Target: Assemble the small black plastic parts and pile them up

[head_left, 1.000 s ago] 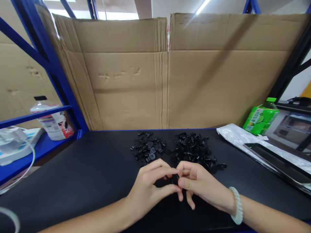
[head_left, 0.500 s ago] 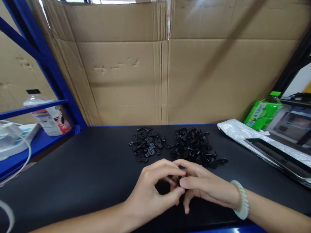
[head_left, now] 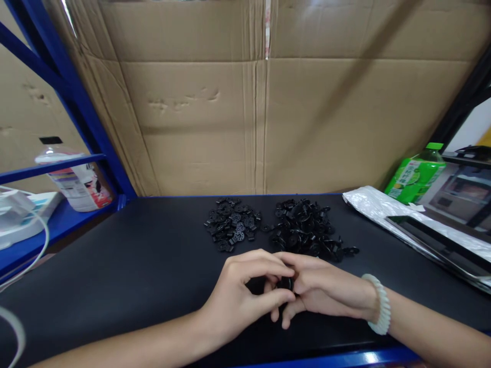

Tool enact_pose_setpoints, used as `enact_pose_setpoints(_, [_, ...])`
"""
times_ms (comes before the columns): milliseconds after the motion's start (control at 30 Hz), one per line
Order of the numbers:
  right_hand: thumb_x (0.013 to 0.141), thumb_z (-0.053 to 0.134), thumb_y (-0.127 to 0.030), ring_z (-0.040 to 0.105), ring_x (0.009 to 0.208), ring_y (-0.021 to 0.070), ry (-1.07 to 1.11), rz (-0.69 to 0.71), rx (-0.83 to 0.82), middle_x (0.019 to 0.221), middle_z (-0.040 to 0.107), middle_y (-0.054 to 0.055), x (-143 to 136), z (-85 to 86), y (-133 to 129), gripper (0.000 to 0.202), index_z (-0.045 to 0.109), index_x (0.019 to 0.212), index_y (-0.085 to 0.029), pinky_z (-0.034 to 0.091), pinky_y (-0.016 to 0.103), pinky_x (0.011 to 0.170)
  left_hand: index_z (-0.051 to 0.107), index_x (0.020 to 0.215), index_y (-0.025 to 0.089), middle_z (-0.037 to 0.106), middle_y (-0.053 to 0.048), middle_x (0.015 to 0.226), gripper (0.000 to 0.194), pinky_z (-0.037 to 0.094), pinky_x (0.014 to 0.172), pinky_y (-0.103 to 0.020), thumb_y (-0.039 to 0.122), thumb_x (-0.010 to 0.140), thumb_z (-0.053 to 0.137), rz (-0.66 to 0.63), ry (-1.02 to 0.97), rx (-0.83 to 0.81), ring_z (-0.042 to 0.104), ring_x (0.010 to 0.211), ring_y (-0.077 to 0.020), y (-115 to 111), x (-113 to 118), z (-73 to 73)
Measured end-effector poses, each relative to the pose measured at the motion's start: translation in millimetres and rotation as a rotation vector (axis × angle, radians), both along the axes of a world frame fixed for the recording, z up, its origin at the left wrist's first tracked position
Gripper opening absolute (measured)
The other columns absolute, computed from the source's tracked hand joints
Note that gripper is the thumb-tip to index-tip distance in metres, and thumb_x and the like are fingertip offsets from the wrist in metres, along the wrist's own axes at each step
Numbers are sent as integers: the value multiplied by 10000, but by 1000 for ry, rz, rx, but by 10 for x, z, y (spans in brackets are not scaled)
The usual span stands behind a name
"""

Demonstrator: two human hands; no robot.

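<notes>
Near the table's front edge, my left hand [head_left: 245, 289] pinches a small black plastic part [head_left: 286, 283] between thumb and fingertips. My right hand [head_left: 322, 286] meets it from the other side, its fingers curled around the same part, with a pale coiled band on the wrist. Much of the part is hidden by the fingers. Beyond the hands lie a pile of small flat black pieces with round perforated discs [head_left: 233, 224] and, to its right, a larger heap of glossy black plastic parts [head_left: 305, 230].
A cardboard wall [head_left: 199, 128] stands behind the black tabletop [head_left: 153, 266]. On the right lie silvery packaging [head_left: 372, 202], a black frame [head_left: 433, 245] and a green bottle [head_left: 416, 176]. A blue shelf at left holds another bottle [head_left: 79, 186] and a white power strip [head_left: 26, 225].
My right thumb has drawn back to the right from the part, and the right fingers have curled round it. The part has turned, showing more of its dark face. The piles have not moved.
</notes>
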State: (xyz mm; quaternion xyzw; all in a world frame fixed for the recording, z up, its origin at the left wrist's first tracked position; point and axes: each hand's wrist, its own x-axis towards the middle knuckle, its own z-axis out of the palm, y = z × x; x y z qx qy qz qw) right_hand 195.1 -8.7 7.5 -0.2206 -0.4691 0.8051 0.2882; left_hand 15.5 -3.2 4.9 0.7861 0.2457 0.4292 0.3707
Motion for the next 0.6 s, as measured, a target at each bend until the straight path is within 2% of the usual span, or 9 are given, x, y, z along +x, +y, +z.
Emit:
enact_pose_setpoints(300, [673,500,-31,646,810,179,17,4,30,845,611,35,13,-22,3,422,552,1074,-151,502,350,749,769,928,216,726,-61,903,217,549,626,-253,154,720,770,20,1,32,632,597,-126,9,9,-11])
enact_pose_setpoints(467, [668,530,-31,634,777,157,14,-2,18,873,597,29,0,-5,4,363,578,1007,-149,503,331,722,771,921,204,722,-62,900,218,546,598,-239,125,718,760,28,4,47,618,569,-114,5,22,-5])
enact_pose_setpoints(600, [652,522,-30,633,777,156,19,1,23,834,617,28,-2,15,2,450,566,1085,-146,495,325,725,774,921,207,722,-62,901,236,546,599,-242,101,711,756,28,3,43,606,543,-105,8,26,9])
